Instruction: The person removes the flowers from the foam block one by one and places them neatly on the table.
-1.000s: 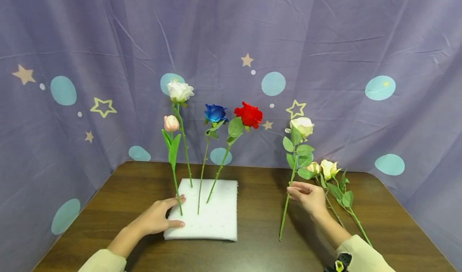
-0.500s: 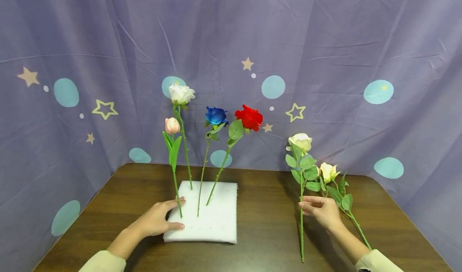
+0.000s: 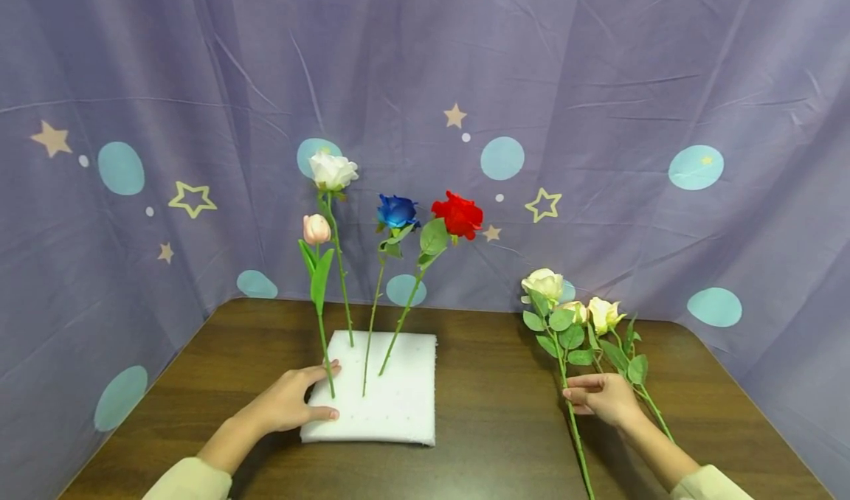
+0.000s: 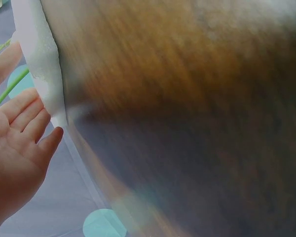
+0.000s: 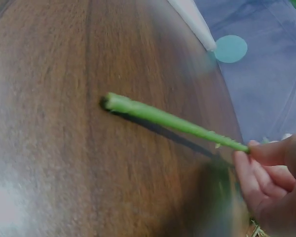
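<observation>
My left hand rests at the left side of a white foam block, thumb and a fingertip on its top. In the left wrist view its other fingers lie along the block's edge, fairly straight. Standing in the foam are a pink tulip, a white rose, a blue rose and a red rose. At the right, my right hand pinches the stem of a cream rose, which leans left. The right wrist view shows its cut stem end over the table.
Two more roses lie on the brown wooden table at the right: a pale yellow one and a peach one, partly behind the cream rose's leaves. A purple patterned curtain hangs behind the table.
My right hand has moved right and toward me with the cream rose. The bloom has come down close to the other two roses, and the stem now slants. The left hand stays on the foam.
</observation>
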A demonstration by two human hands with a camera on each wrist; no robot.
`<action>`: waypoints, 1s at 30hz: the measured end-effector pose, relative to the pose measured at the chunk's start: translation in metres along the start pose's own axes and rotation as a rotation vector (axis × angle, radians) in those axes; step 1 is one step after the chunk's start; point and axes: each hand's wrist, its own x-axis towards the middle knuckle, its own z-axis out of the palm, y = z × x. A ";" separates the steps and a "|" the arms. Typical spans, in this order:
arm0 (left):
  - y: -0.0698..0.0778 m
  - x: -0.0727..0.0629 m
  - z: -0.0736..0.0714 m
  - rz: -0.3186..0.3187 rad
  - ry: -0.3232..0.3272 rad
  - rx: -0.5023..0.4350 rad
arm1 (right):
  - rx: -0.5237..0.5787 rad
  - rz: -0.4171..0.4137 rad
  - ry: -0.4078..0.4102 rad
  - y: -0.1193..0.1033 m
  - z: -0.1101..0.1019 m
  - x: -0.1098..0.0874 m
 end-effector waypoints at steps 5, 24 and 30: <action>0.000 0.000 0.000 0.003 0.001 0.000 | -0.022 0.094 -0.061 0.000 -0.006 -0.002; -0.001 -0.001 0.000 -0.009 0.002 -0.004 | -0.142 0.118 0.054 -0.005 -0.013 -0.010; -0.001 0.000 0.000 -0.003 0.005 0.001 | -0.203 0.074 0.060 -0.017 -0.013 -0.009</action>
